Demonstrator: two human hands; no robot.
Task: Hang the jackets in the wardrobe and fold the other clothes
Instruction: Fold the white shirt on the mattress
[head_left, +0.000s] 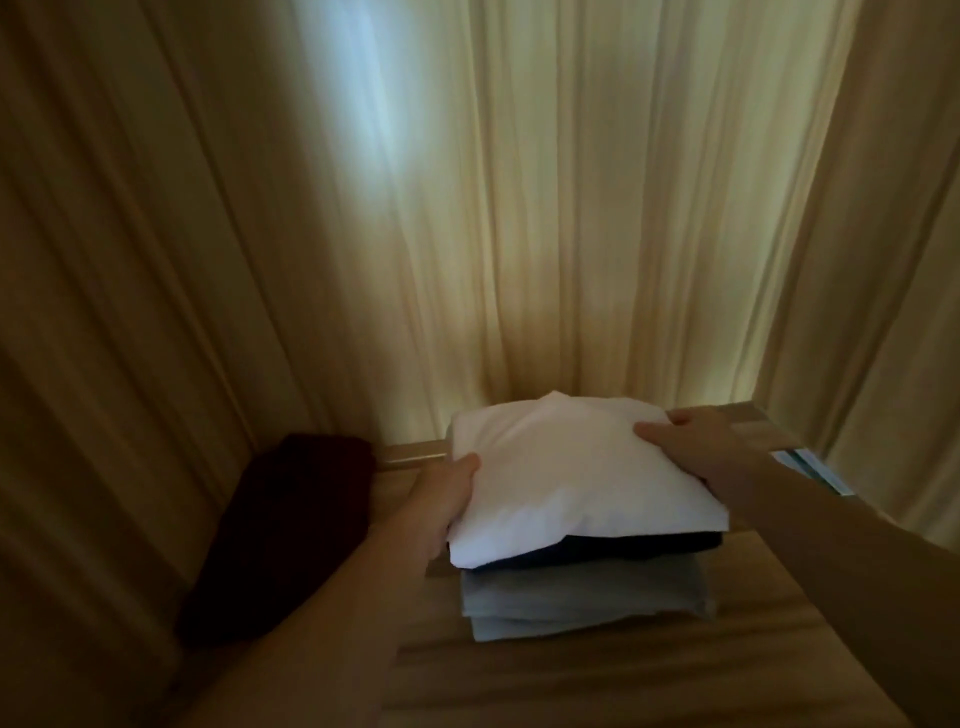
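Both hands grip the folded white garment (561, 478) by its sides, left hand (441, 499) and right hand (701, 447) each with thumb on top, the fingers seemingly curled beneath. It sits atop a stack: a dark garment (649, 545), then grey clothes (582, 597), near the wooden table's (675, 686) far edge. The stacking step looks nearly finished; next comes squaring it up and letting go.

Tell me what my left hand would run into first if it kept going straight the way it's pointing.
Likely the curtain. The left hand, gripping the white folded garment on the pile, points forward over the wooden surface; depth is unclear.

Wooden table (779, 649): clothes stack (582, 597), dark garment (280, 535)
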